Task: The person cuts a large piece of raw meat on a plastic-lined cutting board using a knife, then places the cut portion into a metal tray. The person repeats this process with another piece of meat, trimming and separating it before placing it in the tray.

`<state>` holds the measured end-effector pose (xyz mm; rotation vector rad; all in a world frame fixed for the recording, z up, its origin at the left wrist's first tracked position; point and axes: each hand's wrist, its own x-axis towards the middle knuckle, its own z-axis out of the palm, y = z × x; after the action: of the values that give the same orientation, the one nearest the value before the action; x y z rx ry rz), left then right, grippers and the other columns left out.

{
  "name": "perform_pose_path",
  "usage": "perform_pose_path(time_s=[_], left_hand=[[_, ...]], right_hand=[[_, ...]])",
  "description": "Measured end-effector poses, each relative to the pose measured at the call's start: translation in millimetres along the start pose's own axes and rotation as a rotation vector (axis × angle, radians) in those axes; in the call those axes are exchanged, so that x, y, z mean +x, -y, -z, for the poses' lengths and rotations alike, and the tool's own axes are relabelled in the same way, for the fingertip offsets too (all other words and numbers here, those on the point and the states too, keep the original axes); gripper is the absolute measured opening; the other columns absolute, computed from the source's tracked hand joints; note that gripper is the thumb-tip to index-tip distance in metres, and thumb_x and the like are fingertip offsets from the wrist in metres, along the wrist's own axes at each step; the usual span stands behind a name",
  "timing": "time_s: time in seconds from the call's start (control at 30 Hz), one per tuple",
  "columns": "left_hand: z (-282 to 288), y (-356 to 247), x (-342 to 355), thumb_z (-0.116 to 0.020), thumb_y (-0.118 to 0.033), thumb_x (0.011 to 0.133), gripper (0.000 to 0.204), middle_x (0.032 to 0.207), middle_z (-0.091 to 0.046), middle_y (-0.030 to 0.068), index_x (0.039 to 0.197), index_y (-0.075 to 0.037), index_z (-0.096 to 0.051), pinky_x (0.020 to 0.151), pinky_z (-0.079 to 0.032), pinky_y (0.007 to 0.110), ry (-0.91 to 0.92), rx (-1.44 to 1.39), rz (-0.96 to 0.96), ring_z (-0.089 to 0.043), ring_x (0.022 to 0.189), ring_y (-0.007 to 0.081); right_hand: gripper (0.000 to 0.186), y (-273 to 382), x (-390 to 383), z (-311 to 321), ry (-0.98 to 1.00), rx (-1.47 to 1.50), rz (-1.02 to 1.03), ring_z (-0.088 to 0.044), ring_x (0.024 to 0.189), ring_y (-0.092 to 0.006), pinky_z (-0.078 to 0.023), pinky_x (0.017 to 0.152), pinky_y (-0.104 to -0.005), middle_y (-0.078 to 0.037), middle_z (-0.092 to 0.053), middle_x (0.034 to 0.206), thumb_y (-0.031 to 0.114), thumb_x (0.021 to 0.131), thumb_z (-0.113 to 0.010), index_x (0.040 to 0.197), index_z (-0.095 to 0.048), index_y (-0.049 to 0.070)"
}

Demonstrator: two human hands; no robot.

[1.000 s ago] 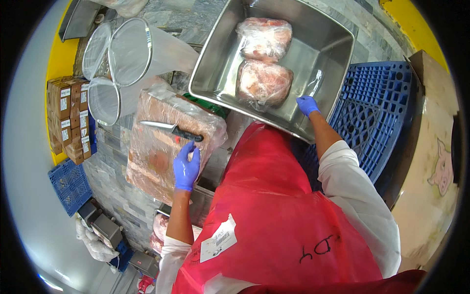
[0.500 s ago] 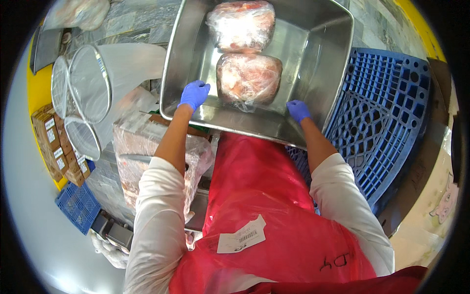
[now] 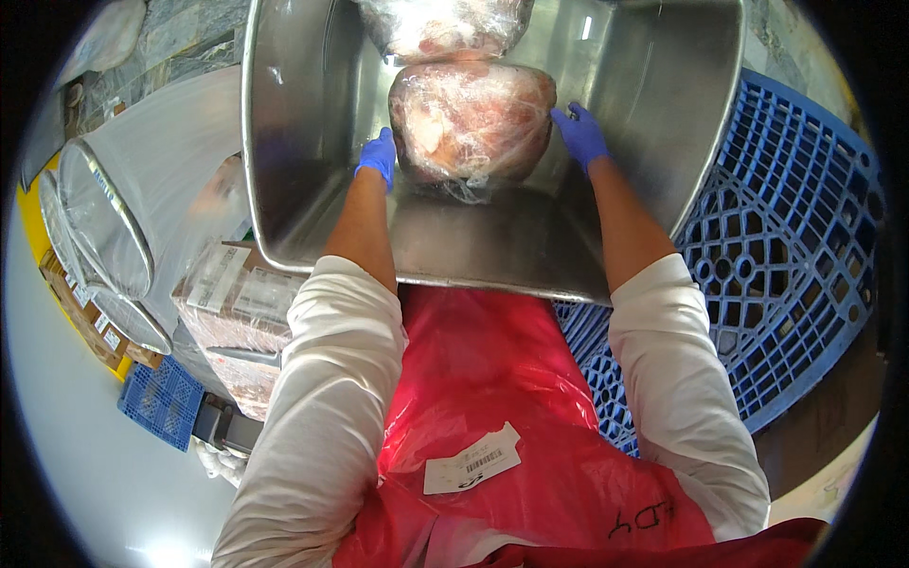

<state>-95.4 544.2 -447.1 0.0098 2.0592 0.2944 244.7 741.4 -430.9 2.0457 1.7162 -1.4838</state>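
Inside a deep steel tub (image 3: 511, 232) lie two packages of raw meat in clear plastic wrap, one behind the other. My left hand (image 3: 379, 157), in a blue glove, is at the left side of the nearer meat package (image 3: 473, 123), its fingers stretched out. On the opposite side, my right hand (image 3: 580, 135), also gloved in blue, has its fingers apart, with the tips at the package's edge. Both hands flank it, and the package rests in the tub. The farther meat package (image 3: 445, 28) is cut off by the top of the picture.
Blue plastic pallets (image 3: 757, 246) stand at the right. Left of the tub are a plastic-wrapped block (image 3: 227, 312) with a grey blade-like tool (image 3: 244, 357) on it, and metal hoops (image 3: 104, 218) with clear film. A smaller blue pallet (image 3: 161, 402) lies farther left.
Both hands have moved from the tub's near part to the sides of the nearer meat package. The tub and packages appear larger and closer in the view.
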Motion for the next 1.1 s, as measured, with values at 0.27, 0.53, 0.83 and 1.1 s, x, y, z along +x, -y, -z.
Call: perform_pose_path(time_s=[0.27, 0.53, 0.83, 1.1], left_hand=[[-26, 32, 36, -0.035, -0.050, 0.103, 0.068, 0.129, -0.065, 0.0224, 0.132, 0.008, -0.058, 0.098, -0.048, 0.042, 0.082, -0.438, 0.224, -0.064, 0.114, 0.0325], [-59, 54, 84, -0.031, -0.049, 0.107, 0.064, 0.125, -0.067, 0.0146, 0.133, 0.002, -0.059, 0.093, -0.052, 0.040, 0.144, -0.689, 0.160, -0.066, 0.105, 0.0275], [-60, 66, 97, -0.026, -0.056, 0.103, 0.070, 0.141, -0.060, 0.0155, 0.142, -0.005, -0.055, 0.110, -0.044, 0.046, 0.254, -0.860, 0.317, -0.059, 0.126, 0.0328], [-53, 85, 98, -0.038, -0.059, 0.101, 0.070, 0.126, -0.066, 0.0205, 0.133, 0.000, -0.059, 0.101, -0.047, 0.043, 0.338, -0.822, 0.330, -0.063, 0.110, 0.0343]], right_hand=[[0.092, 35, 54, -23, -0.019, 0.085, 0.023, -0.051, 0.135, -0.0383, -0.041, 0.112, -0.0408, -0.030, -0.051, 0.145, 0.056, 0.087, -0.069, 0.147, -0.043, -0.008], [0.069, 23, 85, -29, 0.164, 0.214, -0.050, -0.058, 0.125, -0.0299, -0.046, 0.104, -0.0384, -0.023, -0.061, 0.136, 0.048, 0.094, -0.061, 0.137, -0.056, -0.007], [0.043, 48, 70, -28, 0.189, 0.404, -0.144, -0.066, 0.082, -0.0237, -0.052, 0.079, -0.0422, -0.016, -0.074, 0.096, 0.035, 0.093, -0.059, 0.106, -0.074, -0.004], [0.042, -21, 104, -32, 0.264, 0.397, -0.284, -0.060, 0.105, -0.0246, -0.047, 0.087, -0.0466, -0.008, -0.068, 0.115, 0.046, 0.092, -0.056, 0.114, -0.070, 0.012]])
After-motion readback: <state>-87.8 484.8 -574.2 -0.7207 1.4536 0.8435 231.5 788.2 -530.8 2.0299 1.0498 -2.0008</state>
